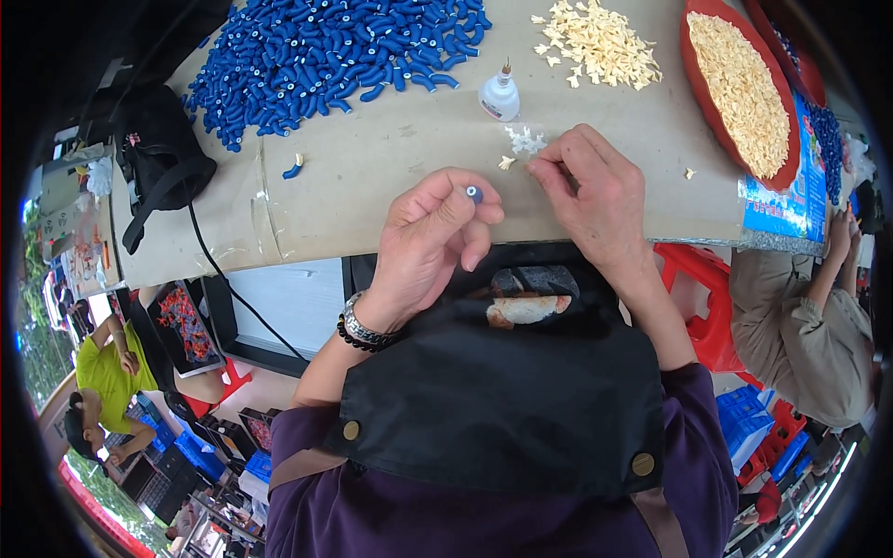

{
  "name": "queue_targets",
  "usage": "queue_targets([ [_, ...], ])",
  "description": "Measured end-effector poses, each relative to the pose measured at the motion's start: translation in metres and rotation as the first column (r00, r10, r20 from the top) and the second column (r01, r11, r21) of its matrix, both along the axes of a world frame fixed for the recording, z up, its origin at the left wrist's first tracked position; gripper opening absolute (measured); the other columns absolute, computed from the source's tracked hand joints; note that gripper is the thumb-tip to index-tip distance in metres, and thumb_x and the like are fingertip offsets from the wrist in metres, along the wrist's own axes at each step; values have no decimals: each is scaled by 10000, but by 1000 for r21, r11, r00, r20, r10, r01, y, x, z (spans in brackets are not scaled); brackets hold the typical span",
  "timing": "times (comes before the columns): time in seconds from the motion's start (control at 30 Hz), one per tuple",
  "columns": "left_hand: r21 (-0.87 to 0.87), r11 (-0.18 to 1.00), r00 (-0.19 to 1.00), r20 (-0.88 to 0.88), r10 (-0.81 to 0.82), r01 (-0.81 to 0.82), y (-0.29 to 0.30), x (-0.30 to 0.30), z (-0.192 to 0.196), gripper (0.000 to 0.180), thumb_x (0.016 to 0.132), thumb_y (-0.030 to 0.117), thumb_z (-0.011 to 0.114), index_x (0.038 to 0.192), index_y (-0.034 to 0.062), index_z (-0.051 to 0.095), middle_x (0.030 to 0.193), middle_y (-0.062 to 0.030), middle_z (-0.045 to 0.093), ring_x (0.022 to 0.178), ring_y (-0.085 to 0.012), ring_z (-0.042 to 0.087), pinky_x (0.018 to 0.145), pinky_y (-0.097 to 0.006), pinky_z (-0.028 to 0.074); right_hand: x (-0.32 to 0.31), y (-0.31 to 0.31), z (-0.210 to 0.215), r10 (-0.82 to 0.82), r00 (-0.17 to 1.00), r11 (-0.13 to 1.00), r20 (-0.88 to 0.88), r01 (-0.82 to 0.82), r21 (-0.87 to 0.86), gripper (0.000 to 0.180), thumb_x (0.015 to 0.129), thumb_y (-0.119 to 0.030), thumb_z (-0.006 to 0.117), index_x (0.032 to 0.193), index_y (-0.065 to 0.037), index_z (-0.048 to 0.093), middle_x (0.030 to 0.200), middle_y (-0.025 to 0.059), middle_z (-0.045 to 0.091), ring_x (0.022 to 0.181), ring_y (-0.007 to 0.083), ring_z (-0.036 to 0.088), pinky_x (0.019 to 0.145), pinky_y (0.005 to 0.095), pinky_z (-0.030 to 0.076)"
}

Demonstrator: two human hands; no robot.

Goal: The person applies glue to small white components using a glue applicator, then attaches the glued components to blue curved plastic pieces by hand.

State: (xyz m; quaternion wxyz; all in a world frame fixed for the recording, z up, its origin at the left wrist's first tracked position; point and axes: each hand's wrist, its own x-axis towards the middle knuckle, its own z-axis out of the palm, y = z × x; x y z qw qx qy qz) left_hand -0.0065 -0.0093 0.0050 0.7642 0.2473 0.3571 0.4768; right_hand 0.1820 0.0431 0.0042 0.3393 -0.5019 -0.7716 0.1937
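Between the thumb and fingers of my left hand (423, 232) is a small blue curved tube piece (474, 193), its pale round end facing up. My right hand (600, 186) is closed in a pinch just above the table; whatever its fingertips hold is hidden. Beside those fingertips lie a cream flower-like piece (507, 163) and a whitish, jagged patch (526, 140) on the tabletop. Behind them stands a small translucent squeeze bottle (500, 99) with a thin tip. To the left, a blue tube with a cream piece on its end (293, 167) lies alone.
A large pile of blue tube pieces (326, 65) covers the far left. Cream pieces lie in a heap (600, 42) and in a red tray (789, 167). A black bag (163, 149) with a cord sits at the left edge. Other people are seated on both sides.
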Motion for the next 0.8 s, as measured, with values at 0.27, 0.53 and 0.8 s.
queue_targets([
  [0.27, -1, 1000, 1000, -22, 0, 0, 0, 1, 0, 273, 960, 253, 521, 1017, -11, 561, 869, -87, 616, 540, -91, 481, 508, -202, 390, 0, 1, 4, -6, 997, 999, -73, 3, -36, 135, 731, -70, 696, 745, -47, 564, 711, 56, 558, 578, 222, 572, 503, 330, 450],
  [0.53, 207, 978, 907, -417, 59, 32, -3, 7, 2, 193, 973, 158, 478, 955, -13, 565, 787, -53, 605, 487, -65, 488, 444, -191, 360, -8, -12, 24, -18, 800, 870, -600, -283, -403, 45, 776, -19, 656, 799, 19, 646, 745, 78, 638, 673, 121, 644, 589, 252, 496],
  [0.8, 347, 928, 731, -667, 144, 135, -3, 11, 8, 126, 940, 91, 513, 895, -2, 585, 595, -16, 551, 459, -62, 481, 437, -210, 365, -4, -11, 33, 19, 896, 788, -443, -286, -545, 76, 775, -39, 656, 795, 32, 637, 700, 87, 652, 649, 126, 647, 594, 251, 505],
])
